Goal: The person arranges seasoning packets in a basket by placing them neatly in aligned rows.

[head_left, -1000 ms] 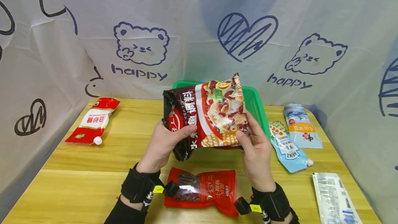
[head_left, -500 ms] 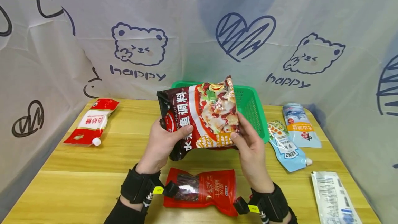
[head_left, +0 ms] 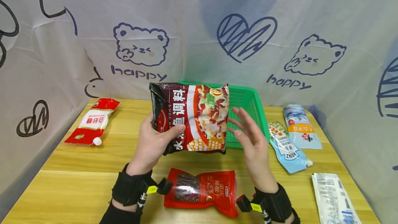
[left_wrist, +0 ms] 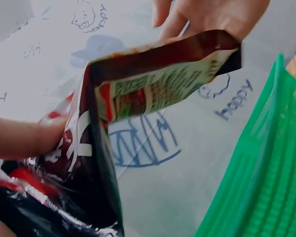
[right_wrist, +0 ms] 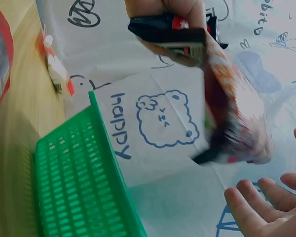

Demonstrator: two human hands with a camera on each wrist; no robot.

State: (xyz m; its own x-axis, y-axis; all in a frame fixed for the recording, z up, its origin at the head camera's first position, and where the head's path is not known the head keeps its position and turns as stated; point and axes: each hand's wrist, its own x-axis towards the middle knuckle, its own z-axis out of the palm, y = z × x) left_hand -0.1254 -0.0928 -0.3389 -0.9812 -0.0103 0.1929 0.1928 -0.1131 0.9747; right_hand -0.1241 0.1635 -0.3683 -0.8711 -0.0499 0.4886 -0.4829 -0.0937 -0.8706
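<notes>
A dark red and black seasoning packet [head_left: 206, 117] with a food picture is held up above the table, in front of a green basket [head_left: 260, 115]. My left hand [head_left: 148, 146] grips its left end, thumb across the printed front and the other fingers hidden behind. In the left wrist view the packet's side fold [left_wrist: 153, 86] shows, with the thumb [left_wrist: 32, 137] on the front. My right hand [head_left: 256, 148] is off the packet's right end, fingers spread and empty. The right wrist view also shows a gap between the packet [right_wrist: 241, 111] and the right fingers [right_wrist: 256, 207].
A red pouch of dried chillies [head_left: 202, 191] lies in front, between the wrists. To the left is a red and white sugar bag [head_left: 93, 120]. Along the right lie a blue Heinz pouch [head_left: 287, 151], a blue and orange packet [head_left: 301, 127] and a white packet [head_left: 334, 196].
The right hand has let go of the packet and opened its fingers. The packet has moved left in the left hand's grip and levelled out, uncovering more of the basket.
</notes>
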